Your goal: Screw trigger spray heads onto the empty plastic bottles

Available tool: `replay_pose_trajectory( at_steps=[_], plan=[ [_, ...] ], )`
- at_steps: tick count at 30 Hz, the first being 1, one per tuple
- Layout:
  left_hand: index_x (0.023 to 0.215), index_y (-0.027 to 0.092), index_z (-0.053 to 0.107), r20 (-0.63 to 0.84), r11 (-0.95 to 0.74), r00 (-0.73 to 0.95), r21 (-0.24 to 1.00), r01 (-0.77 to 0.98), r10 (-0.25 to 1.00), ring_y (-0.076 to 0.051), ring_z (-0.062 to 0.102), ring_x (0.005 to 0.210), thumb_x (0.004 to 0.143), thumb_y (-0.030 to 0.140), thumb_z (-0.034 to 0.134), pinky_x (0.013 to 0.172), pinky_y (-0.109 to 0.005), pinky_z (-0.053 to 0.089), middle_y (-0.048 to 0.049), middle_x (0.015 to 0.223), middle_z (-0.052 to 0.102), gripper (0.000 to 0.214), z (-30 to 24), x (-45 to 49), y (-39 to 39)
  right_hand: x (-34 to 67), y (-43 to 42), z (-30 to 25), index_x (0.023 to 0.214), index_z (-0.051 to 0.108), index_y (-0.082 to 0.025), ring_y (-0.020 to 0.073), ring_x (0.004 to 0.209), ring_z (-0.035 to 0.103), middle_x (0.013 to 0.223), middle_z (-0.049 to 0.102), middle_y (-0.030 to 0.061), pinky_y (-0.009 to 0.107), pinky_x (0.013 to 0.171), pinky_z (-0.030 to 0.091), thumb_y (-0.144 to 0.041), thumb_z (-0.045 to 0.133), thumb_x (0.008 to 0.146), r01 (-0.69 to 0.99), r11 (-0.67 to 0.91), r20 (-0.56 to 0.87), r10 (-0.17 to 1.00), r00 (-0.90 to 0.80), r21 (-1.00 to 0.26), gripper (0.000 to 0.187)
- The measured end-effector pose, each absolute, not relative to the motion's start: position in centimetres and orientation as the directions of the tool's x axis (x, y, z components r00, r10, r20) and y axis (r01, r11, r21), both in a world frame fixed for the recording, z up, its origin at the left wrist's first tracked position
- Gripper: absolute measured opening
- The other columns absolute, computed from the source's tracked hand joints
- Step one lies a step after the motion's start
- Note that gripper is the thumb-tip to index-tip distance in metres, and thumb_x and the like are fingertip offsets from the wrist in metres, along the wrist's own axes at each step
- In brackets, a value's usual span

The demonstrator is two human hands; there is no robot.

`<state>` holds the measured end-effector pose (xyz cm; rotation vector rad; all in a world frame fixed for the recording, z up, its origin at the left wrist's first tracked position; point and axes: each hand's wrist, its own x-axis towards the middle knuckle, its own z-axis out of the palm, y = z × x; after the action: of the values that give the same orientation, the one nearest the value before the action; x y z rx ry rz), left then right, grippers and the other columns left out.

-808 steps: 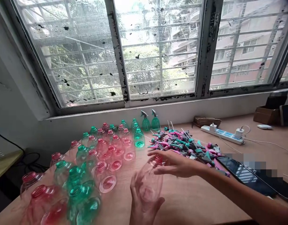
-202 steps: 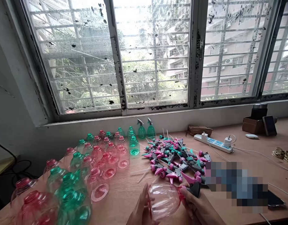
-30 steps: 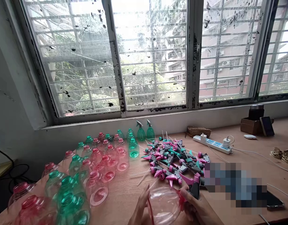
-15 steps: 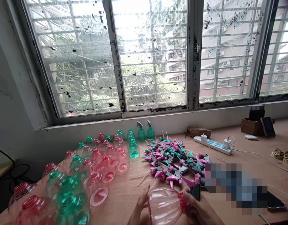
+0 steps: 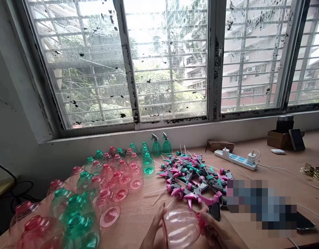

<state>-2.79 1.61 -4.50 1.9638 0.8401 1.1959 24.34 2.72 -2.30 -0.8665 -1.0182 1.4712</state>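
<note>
The left hand (image 5: 152,230) is curved against the base end of a pink clear plastic bottle (image 5: 181,226); the right hand (image 5: 221,230) pinches at the neck end, thumb along the collar area. The bottle lies on its side between them, neck toward the right hand, its lower side cut off by the frame. A trigger spray head (image 5: 215,211), dark grey with a pink trigger, sits at the neck within the right grip; thread engagement cannot be told. Just beyond the bottle is a pile of spray heads (image 5: 187,173), limiting room forward. Leftward, a strip of tabletop (image 5: 133,221) shows before the rows of pink and green bottles (image 5: 117,186), which extend to the table's left edge. To the right lies a phone (image 5: 304,220); farther back, a power strip (image 5: 236,160) stands near the wall (image 5: 195,133).
</note>
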Motion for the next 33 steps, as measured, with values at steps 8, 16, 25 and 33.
replay_pose_trajectory(
  at_steps=[8, 16, 25, 33],
  plan=[
    [0.159, 0.043, 0.026, 0.500, -0.577, 0.319, 0.785, 0.226, 0.805, -0.035, 0.037, 0.151, 0.091, 0.054, 0.068, 0.120, -0.048, 0.039, -0.0036, 0.170, 0.031, 0.081, -4.8, -2.4, 1.2, 24.6, 3.0, -2.9, 0.077, 0.057, -0.020, 0.0074, 0.036, 0.049, 0.052, 0.070, -0.0014, 0.018, 0.039, 0.035, -0.067, 0.077, 0.076, -0.326, -0.050, 0.015, 0.981, -0.193, -0.944, 0.051],
    [0.158, 0.040, 0.031, 0.552, -0.635, 0.320, 0.716, 0.291, 0.770, -0.035, 0.031, 0.154, 0.091, 0.060, 0.063, 0.123, -0.052, 0.032, -0.0054, 0.169, 0.033, 0.077, -4.1, -2.0, 1.1, 24.5, 2.7, -2.2, 0.075, 0.053, -0.021, 0.0075, 0.033, 0.049, 0.051, 0.069, -0.0022, 0.017, 0.036, 0.031, -0.070, 0.075, 0.075, -0.337, -0.065, -0.006, 0.985, -0.175, -0.939, 0.054],
    [0.161, 0.040, 0.018, 0.546, -0.613, 0.302, 0.762, 0.208, 0.782, -0.034, 0.033, 0.153, 0.091, 0.061, 0.061, 0.123, -0.052, 0.032, -0.0058, 0.169, 0.032, 0.086, -4.2, -2.2, 1.1, 24.5, 2.7, -2.3, 0.077, 0.057, -0.020, 0.0074, 0.036, 0.051, 0.052, 0.070, -0.0012, 0.018, 0.039, 0.037, -0.071, 0.076, 0.075, -0.307, -0.054, 0.001, 0.985, -0.174, -0.950, 0.054],
    [0.154, 0.041, 0.040, 0.556, -0.599, 0.222, 0.739, 0.309, 0.801, -0.030, 0.032, 0.154, 0.098, 0.052, 0.056, 0.126, -0.046, 0.028, -0.0001, 0.166, 0.040, 0.059, -3.9, -1.5, 0.4, 24.6, 2.9, -2.3, 0.072, 0.056, -0.020, 0.0068, 0.036, 0.048, 0.051, 0.068, -0.0010, 0.018, 0.039, 0.036, -0.069, 0.072, 0.080, -0.330, -0.041, 0.022, 0.983, -0.184, -0.943, 0.052]
  ],
)
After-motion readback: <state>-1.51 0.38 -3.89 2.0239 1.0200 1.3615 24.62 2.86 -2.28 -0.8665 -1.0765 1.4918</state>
